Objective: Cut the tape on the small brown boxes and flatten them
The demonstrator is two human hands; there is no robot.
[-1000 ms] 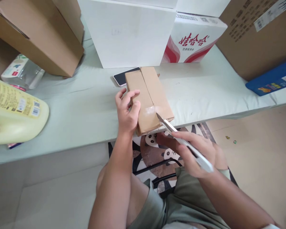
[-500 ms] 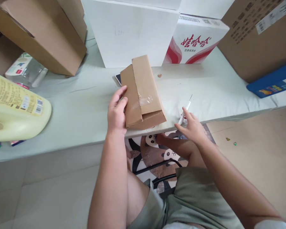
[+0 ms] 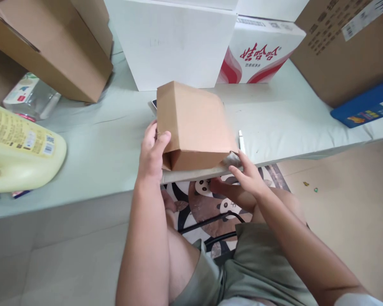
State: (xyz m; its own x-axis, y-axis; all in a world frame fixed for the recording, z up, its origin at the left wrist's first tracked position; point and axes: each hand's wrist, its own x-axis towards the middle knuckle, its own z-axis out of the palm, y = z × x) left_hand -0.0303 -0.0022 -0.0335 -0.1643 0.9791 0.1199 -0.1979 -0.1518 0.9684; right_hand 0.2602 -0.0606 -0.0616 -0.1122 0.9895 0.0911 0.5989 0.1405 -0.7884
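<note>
A small brown cardboard box point(image 3: 191, 121) is tilted up on the front edge of the pale green table point(image 3: 108, 144), its plain broad face toward me. My left hand point(image 3: 151, 153) grips its left side, thumb on the face. My right hand point(image 3: 247, 174) holds the box's lower right corner with its fingertips. A white utility knife point(image 3: 241, 141) lies on the table just right of the box, free of my hands. A phone point(image 3: 153, 103) shows only as a corner behind the box.
A large white box point(image 3: 172, 42) and a red-and-white printed carton point(image 3: 261, 51) stand behind. Brown cartons sit at the far left point(image 3: 51, 46) and right point(image 3: 344, 46). A yellow jug point(image 3: 19, 148) lies at left, a blue package point(image 3: 364, 106) at right.
My right hand set the knife down on the table and moved to the box's lower right corner. The box was turned over, so its taped seam no longer faces me.
</note>
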